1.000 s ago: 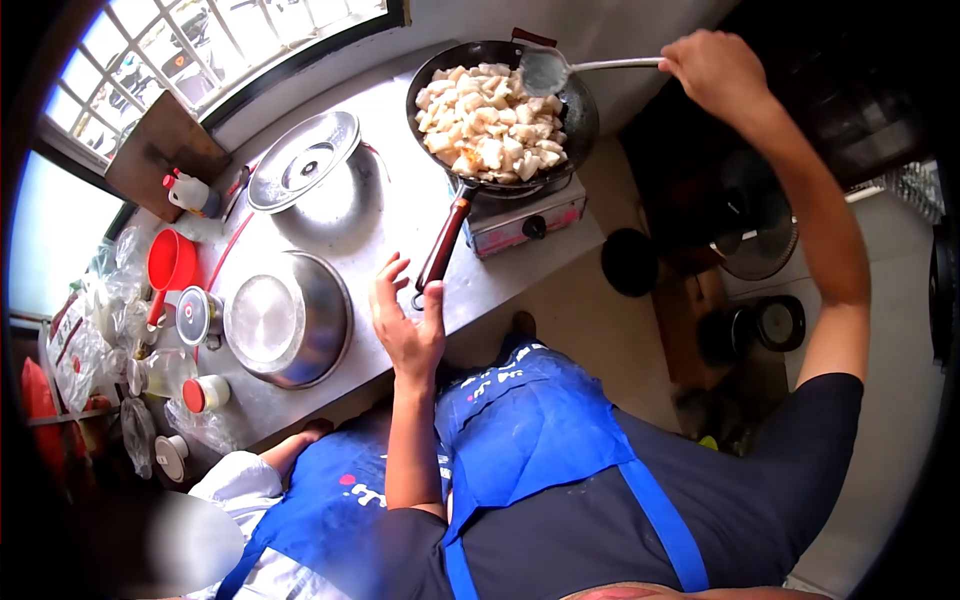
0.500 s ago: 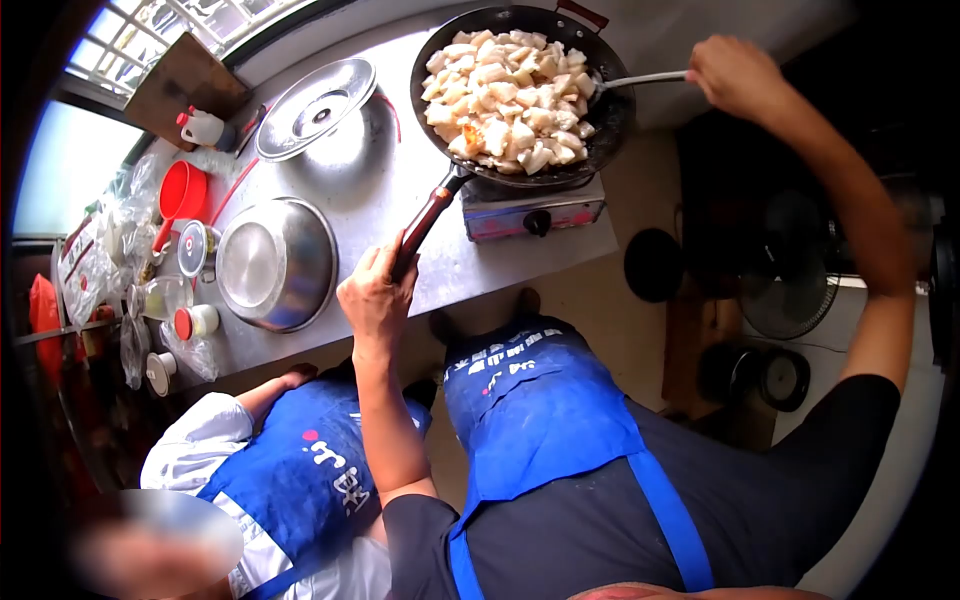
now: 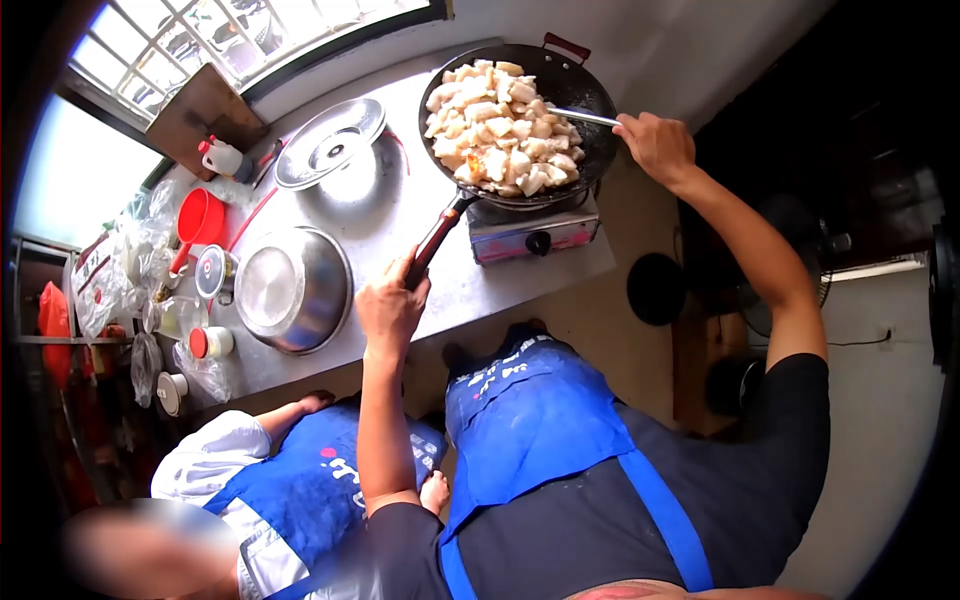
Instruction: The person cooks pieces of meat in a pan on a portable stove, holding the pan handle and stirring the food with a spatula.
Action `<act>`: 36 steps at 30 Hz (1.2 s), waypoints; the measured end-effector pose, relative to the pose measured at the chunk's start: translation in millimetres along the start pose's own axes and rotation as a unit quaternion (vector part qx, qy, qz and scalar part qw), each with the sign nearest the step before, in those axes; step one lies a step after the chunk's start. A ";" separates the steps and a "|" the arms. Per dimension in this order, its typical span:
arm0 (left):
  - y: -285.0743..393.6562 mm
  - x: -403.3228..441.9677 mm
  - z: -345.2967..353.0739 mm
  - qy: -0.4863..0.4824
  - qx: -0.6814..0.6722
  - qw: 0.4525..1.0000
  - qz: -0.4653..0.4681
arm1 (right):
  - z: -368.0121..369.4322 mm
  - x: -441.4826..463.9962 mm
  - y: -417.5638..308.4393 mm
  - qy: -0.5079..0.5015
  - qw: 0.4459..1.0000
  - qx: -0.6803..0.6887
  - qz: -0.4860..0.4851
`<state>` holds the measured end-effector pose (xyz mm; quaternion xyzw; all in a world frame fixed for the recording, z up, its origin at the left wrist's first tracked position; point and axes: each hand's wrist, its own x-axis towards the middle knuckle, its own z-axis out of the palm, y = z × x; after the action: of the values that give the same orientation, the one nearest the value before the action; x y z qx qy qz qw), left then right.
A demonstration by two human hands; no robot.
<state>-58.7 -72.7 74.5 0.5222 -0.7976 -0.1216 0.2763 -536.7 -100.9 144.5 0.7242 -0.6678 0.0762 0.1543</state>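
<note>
Left hand [image 3: 393,312]: fingers were curled around the dark handle [image 3: 437,240] of the pan. Right hand [image 3: 657,148]: fingers were wrapped around the metal shaft of the spatula [image 3: 585,116], its far end among the chunks. Pan [image 3: 597,92], black, stood over the stove [image 3: 535,240] on the table [image 3: 450,305]. Chunks [image 3: 500,130], pale, glossy, were heaped leftward, with one orange-brown patch. Apron [image 3: 535,410], blue, bore white characters, too small to read.

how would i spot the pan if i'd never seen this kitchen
Find the metal counter, then the small stove at its right end. On it sits the pan, heaped with pale chunks, its long handle in the left hand. Unlike the silver basin, it's black.
</note>
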 end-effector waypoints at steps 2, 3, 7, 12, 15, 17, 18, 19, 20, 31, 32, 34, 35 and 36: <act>-0.7 -0.1 1.8 0.011 -0.007 1.000 0.001 | -9.3 -5.3 -5.5 -0.002 0.999 -0.033 -0.005; 0.0 0.0 0.9 -0.002 -0.004 1.000 -0.010 | -14.3 -8.1 -8.2 0.015 0.999 -0.045 -0.011; 4.4 1.7 -4.2 -0.021 -0.011 0.999 -0.022 | -37.7 -18.7 -10.1 0.055 0.988 -0.134 -0.057; 0.5 2.9 -4.1 -0.014 -0.039 0.999 -0.009 | -77.9 -30.4 -14.3 0.125 0.962 -0.209 -0.122; 2.7 3.7 -6.3 -0.030 -0.055 0.998 -0.024 | -104.5 -39.4 -23.5 0.138 0.951 -0.237 -0.144; 4.0 4.1 -10.3 -0.047 -0.062 0.996 -0.031 | -123.8 -44.6 -30.8 0.139 0.947 -0.248 -0.151; 4.2 4.1 -11.4 -0.061 -0.066 0.995 -0.042 | -134.4 -45.9 -33.9 0.134 0.947 -0.256 -0.142; 3.1 3.9 -11.6 -0.064 -0.068 0.995 -0.040 | -145.0 -46.0 -35.9 0.129 0.947 -0.263 -0.133; 1.4 3.8 -12.0 -0.076 -0.072 0.994 -0.038 | -156.3 -45.7 -35.3 0.126 0.947 -0.265 -0.131; -1.7 16.5 -18.9 -0.154 -0.152 0.976 -0.029 | -258.6 -39.4 -51.0 -0.027 0.958 -0.217 -0.185; -1.1 16.7 -18.3 -0.154 -0.160 0.974 -0.036 | -256.3 -39.8 -56.8 -0.034 0.948 -0.237 -0.209; -0.2 17.8 -15.3 -0.153 -0.169 0.973 -0.043 | -251.7 -39.6 -68.5 -0.041 0.937 -0.259 -0.232; -0.8 18.0 -13.9 -0.147 -0.174 0.973 -0.044 | -248.1 -39.6 -75.2 -0.063 0.934 -0.257 -0.241; -1.7 17.6 -12.7 -0.142 -0.178 0.973 -0.045 | -243.1 -41.3 -82.0 -0.085 0.930 -0.254 -0.251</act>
<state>-55.5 -88.1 89.6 0.4772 -0.7699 -0.3471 0.2431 -436.2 22.0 350.2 0.8085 -0.4721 -0.1990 0.2897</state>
